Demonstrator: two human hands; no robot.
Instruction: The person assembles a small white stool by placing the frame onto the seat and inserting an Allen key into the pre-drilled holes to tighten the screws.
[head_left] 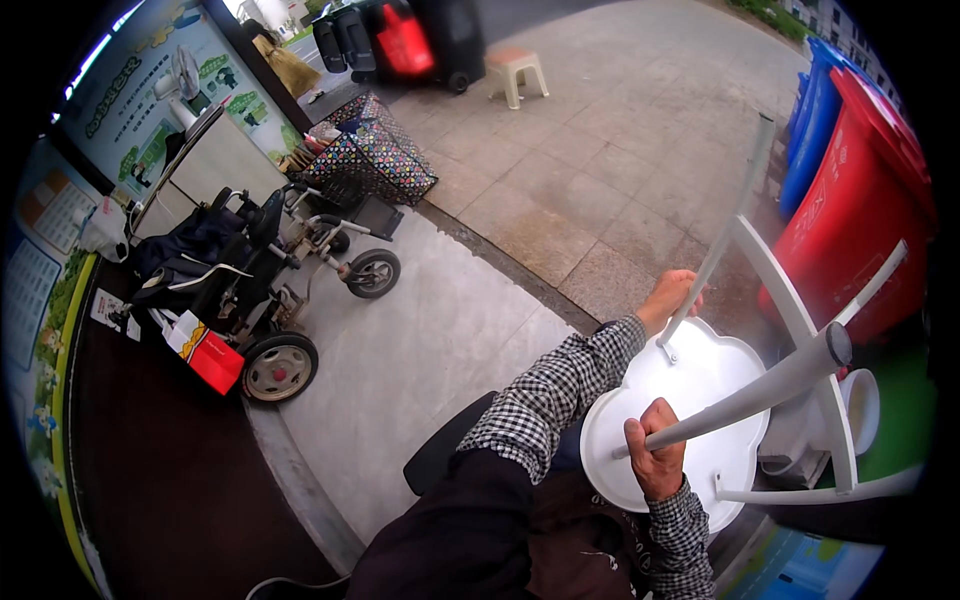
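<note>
A small white table point(618, 431) with a scalloped, flower-like top lies turned over in front of me, its underside up. Pale metal legs rise from it, and a curved white brace point(785, 290) joins them. My right hand point(655, 450) is closed round the base of the nearest leg point(760, 390), a thick grey tube whose dark foot points up to the right. At the far edge of the tabletop my left hand point(668, 302) grips beside another leg point(722, 245); its fingers are partly hidden. Both forearms wear black-and-white checked sleeves.
Red point(855, 190) and blue wheeled bins point(810, 130) stand close on the right, near a white bucket point(860, 405). A wheelchair point(270, 270) with a red bag is at left, and a patterned bag point(375, 150) lies behind it. A plastic stool point(515, 72) stands farther off.
</note>
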